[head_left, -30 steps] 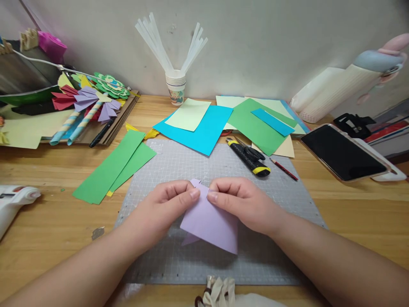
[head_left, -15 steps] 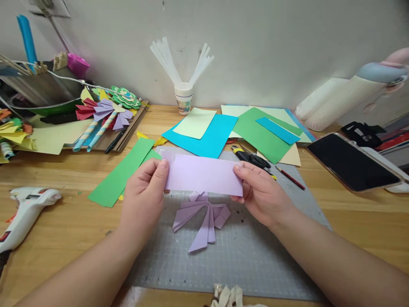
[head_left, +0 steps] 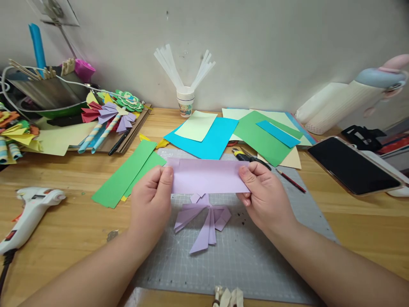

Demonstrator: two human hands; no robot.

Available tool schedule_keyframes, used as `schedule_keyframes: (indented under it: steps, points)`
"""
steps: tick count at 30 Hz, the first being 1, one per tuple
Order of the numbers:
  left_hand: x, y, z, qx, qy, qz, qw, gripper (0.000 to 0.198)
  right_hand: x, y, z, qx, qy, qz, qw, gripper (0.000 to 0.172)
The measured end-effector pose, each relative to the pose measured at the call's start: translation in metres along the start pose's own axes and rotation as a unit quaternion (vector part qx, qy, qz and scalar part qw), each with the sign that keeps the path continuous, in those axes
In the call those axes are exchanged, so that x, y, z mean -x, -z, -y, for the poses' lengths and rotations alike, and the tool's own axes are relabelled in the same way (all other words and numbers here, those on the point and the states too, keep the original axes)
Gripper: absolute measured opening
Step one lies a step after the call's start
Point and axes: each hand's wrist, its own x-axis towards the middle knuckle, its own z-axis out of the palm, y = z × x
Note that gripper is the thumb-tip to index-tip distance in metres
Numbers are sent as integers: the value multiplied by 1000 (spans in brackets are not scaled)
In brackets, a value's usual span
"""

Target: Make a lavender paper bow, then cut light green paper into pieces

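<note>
Purple paper (head_left: 207,177) is pinched by left hand (head_left: 151,200) and right hand (head_left: 269,198) above the mat (head_left: 252,264), short of its far edge.

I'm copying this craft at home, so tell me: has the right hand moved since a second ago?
Yes. The right hand has moved rightward, closer to the red pencil lying on the grey cutting mat.

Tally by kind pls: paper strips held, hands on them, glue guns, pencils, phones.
Held purple paper strip: 1
Hands on it, left hand and right hand: 2
White glue gun: 1
Red pencil: 1
Phone: 1
Total: 6
</note>
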Motion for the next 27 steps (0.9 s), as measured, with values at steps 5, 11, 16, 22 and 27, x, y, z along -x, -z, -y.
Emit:
schedule_keyframes:
  steps: [5, 11, 16, 22, 27]
  points:
    - [0, 1, 1, 3, -1, -6, 1000, 40, 2, -2, 0, -15, 0, -11, 1000, 32]
    - [-11, 4, 5, 102, 89, 79, 988, 38, -5, 3, -2, -6, -27, 16, 999, 34]
    - [-13, 1, 5, 73, 66, 83, 992, 43, -6, 4, -3, 15, -11, 3, 1000, 35]
    - [-14, 0, 7, 25, 33, 40, 998, 43, -5, 2, -1, -9, 14, -28, 999, 34]
    - [-18, 2, 8, 29, 27, 36, 999, 43, -12, 5, -2, -25, 18, -49, 998, 30]
